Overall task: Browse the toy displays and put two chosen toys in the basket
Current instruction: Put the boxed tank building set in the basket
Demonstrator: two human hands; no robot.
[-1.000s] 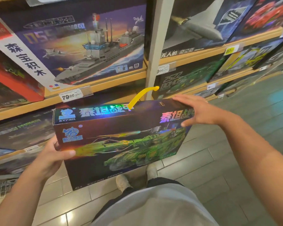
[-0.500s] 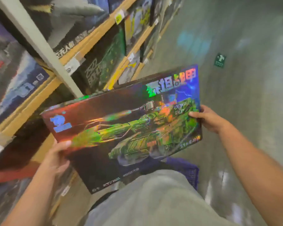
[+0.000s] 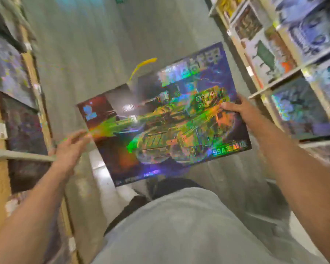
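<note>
Tank toy box [image 3: 166, 119]: a large flat box with a shiny holographic picture of a green tank on a dark purple and red ground, held in mid-air at the centre of the frame, face up to the camera and tilted so its right end sits higher than its left. Blurred printed characters run along its upper right edge.
Yellow handle [image 3: 141, 66]: a thin curved strap rising from the box's top edge, just above centre frame.
Right hand [image 3: 242, 113]: at centre right, its grip closed on the box's right edge, thumb lying over the printed face and the fingers hidden behind the box.
Left hand [image 3: 71, 149]: at centre left, blurred by motion, fingers stretched out straight toward the box's left edge; fingertips at or just beside that edge, and I cannot tell whether they touch it.
Left shelves [image 3: 31, 60]: wooden shelving down the left side of the frame, holding dark boxed toys, with white price tags on the shelf edges.
Right shelves [image 3: 286, 73]: pale shelving in the upper right, filled with colourful boxed toys, some holographic.
Floor [image 3: 95, 44]: grey aisle floor running up the middle between the two shelf rows.
Person: grey shirt and dark trousers at the bottom centre.
</note>
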